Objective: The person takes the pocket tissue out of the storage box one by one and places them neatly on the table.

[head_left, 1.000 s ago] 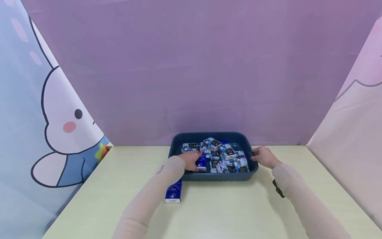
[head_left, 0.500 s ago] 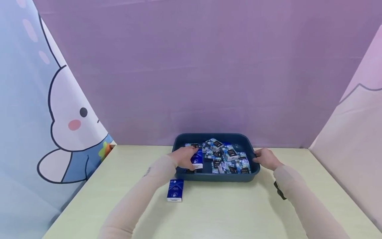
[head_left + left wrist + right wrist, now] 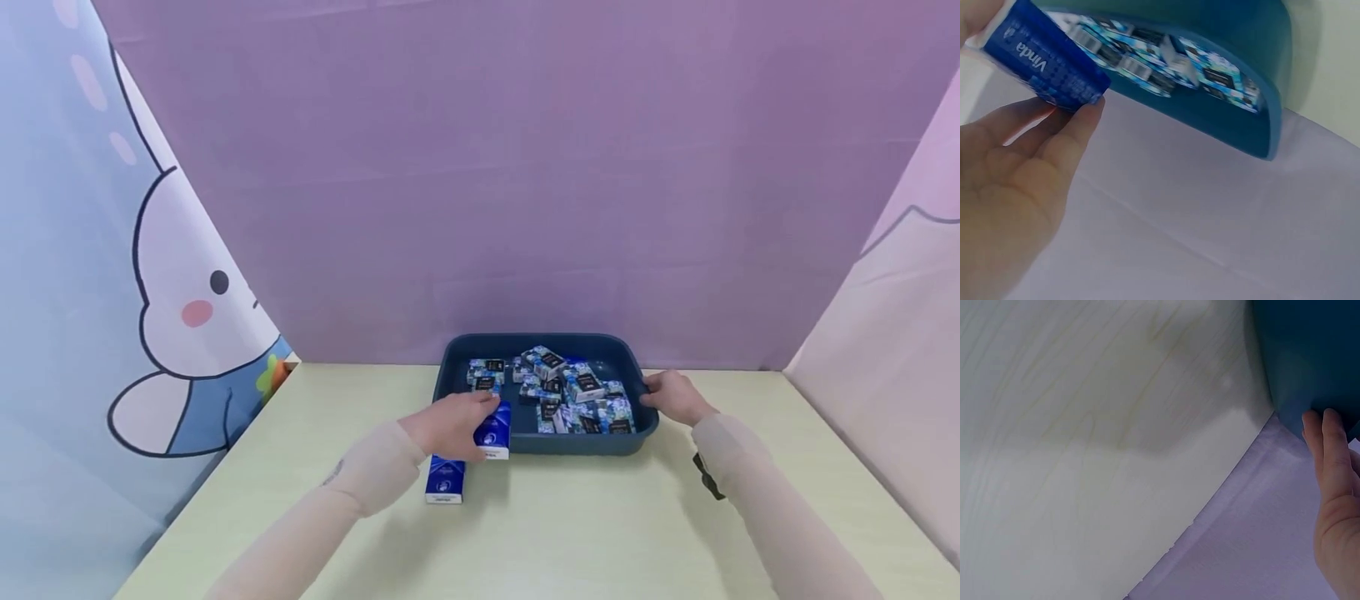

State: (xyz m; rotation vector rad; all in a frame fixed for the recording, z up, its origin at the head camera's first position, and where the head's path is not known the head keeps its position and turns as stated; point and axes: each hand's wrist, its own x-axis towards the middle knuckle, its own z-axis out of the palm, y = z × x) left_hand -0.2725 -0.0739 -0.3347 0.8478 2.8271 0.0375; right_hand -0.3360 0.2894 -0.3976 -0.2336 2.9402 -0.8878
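Note:
In the head view my left hand (image 3: 453, 423) grips a blue tissue pack (image 3: 495, 429) at the front left rim of a dark teal tub (image 3: 577, 445). The left wrist view shows thumb and fingers around this pack (image 3: 1044, 56), with "Vinda" printed on it. A second blue tissue pack (image 3: 446, 481) lies on the table just in front of the tub, partly overlapped by that hand. My right hand (image 3: 678, 397) holds the tub's right rim; its fingers (image 3: 1335, 447) lie along the outer wall in the right wrist view, the thumb hidden there.
Several small blue-and-white patterned packs (image 3: 583, 383) lie jumbled in the tub, mostly toward its right side. The tub stands at the back of the pale table (image 3: 570, 525), close to a purple backdrop (image 3: 525, 208). Printed cloth walls (image 3: 180, 242) flank the table.
My left hand has drawn the blue tissue pack from inside the tub toward me, to its front rim. Patterned packs it covered now show. My right hand stays on the rim.

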